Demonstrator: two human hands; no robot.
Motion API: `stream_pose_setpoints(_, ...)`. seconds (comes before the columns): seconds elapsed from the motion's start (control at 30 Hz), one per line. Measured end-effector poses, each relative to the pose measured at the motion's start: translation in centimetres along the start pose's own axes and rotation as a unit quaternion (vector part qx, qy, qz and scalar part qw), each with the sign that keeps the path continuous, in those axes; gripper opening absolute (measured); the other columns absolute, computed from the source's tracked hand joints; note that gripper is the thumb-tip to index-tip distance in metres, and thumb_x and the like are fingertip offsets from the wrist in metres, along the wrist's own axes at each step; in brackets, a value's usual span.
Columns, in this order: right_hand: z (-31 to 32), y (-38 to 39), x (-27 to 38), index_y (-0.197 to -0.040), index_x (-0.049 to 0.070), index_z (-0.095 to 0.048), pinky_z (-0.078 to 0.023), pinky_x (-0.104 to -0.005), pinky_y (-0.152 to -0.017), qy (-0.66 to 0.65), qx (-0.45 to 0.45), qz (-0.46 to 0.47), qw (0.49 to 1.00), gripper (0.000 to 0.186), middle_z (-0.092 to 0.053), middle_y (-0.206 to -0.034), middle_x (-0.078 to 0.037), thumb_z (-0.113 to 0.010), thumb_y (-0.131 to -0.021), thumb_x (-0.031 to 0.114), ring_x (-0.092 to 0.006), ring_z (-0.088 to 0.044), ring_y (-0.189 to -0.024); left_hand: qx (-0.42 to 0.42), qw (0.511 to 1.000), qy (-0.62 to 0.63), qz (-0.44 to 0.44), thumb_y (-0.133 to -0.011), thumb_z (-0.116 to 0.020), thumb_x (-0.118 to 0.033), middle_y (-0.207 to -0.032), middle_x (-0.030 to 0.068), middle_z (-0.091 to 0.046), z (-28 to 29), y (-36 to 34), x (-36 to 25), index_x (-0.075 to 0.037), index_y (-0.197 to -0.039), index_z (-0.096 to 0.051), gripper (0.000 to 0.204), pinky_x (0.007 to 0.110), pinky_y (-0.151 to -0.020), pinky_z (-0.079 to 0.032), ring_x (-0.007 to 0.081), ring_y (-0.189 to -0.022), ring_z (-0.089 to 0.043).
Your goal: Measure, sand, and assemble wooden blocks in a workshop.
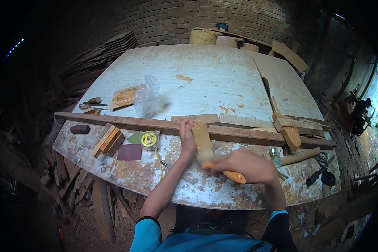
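Observation:
My left hand (188, 139) is closed on a flat yellowish wood block (203, 140), propping it upright against the long wooden beam (151, 125). In my right hand (248, 164) is a paintbrush with an orange handle (235, 177). Its bristle end, smeared by motion, meets the lower end of the block. Left of my left hand lie a yellow tape measure (150, 140) with its tape partly out, a maroon sandpaper sheet (129, 152) and a green piece (135, 137). A hammer (300, 157) lies just right of my right hand.
Beyond the beam are a clear plastic bag (149, 101) and a wood board (124, 97). A wooden-handled saw (287, 132) rests across the beam at right, with scissors (322, 160) nearer. Small wood blocks (108, 140) sit at left. Scrap wood lies below the table (214, 84).

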State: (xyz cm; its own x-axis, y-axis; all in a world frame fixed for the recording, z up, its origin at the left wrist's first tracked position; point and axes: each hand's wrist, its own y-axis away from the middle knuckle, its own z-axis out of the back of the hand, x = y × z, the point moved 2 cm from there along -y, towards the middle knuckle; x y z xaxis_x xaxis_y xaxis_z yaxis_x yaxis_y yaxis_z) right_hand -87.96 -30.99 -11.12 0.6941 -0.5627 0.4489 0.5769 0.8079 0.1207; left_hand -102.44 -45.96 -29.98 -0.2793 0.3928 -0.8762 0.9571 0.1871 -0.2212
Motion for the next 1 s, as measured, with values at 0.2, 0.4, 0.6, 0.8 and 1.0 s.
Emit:
stream_pose_setpoints(0.2, -1.2, 0.7, 2.5, -0.106, 0.004, -0.061, -0.053, -0.0374, -0.082, 0.087, -0.142, 0.083, 0.983, 0.029, -0.057, -0.124, -0.012, -0.054, -0.078, 0.004, -0.0303, -0.063, -0.101, 0.011, 0.999, 0.024, 0.035, -0.094, -0.041, -0.027, -0.082, 0.0075, -0.052, -0.7, 0.3, -0.1, -0.009, -0.096, -0.044, 0.018, 0.031, -0.058, -0.052, 0.0190, -0.065, -0.060)
stream_pose_setpoints(0.4, -1.6, 0.1, 0.2, -0.100, 0.006, -0.063, -0.052, -0.0393, -0.082, -0.085, 0.068, 0.094, 0.990, 0.025, -0.060, -0.117, -0.014, -0.059, -0.075, 0.006, -0.0322, -0.061, -0.103, -0.015, 1.000, -0.003, 0.010, -0.093, -0.046, -0.023, -0.086, 0.0030, -0.050, -1.4, 1.0, -2.0, -0.004, -0.093, -0.049, 0.019, 0.025, -0.078, -0.039, 0.0105, -0.083, -0.045)
stream_pose_setpoints(0.6, -0.7, 0.1, 1.3, -0.099, 0.004, -0.063, -0.052, -0.0387, -0.080, 0.030, -0.144, -0.011, 0.989, 0.026, -0.064, -0.106, -0.012, -0.059, -0.074, 0.005, -0.0310, -0.062, -0.098, -0.001, 0.997, 0.056, 0.048, -0.093, -0.047, -0.023, -0.087, 0.0029, -0.051, -1.2, 1.2, -1.6, -0.004, -0.091, -0.050, 0.020, 0.026, -0.079, -0.039, 0.0111, -0.084, -0.045)
stream_pose_setpoints(0.8, -0.4, 1.3, 1.6, -0.101, 0.007, -0.066, -0.052, -0.0377, -0.078, 0.120, -0.317, 0.029, 0.940, 0.030, -0.067, -0.103, -0.013, -0.061, -0.071, 0.007, -0.0299, -0.065, -0.092, -0.015, 0.999, 0.024, 0.023, -0.093, -0.047, -0.024, -0.087, 0.0033, -0.052, -1.7, 1.2, -2.0, -0.003, -0.092, -0.051, 0.021, 0.026, -0.081, -0.039, 0.0112, -0.084, -0.047)
stream_pose_setpoints(1.0, -1.5, 1.2, 0.6, -0.103, 0.008, -0.065, -0.052, -0.0389, -0.076, -0.018, -0.116, 0.022, 0.993, 0.032, -0.065, -0.107, -0.012, -0.063, -0.071, 0.008, -0.0308, -0.065, -0.092, 0.000, 0.998, 0.045, 0.036, -0.093, -0.047, -0.024, -0.087, 0.0034, -0.052, -1.8, 1.0, -1.5, -0.003, -0.093, -0.051, 0.021, 0.025, -0.079, -0.039, 0.0108, -0.084, -0.047)
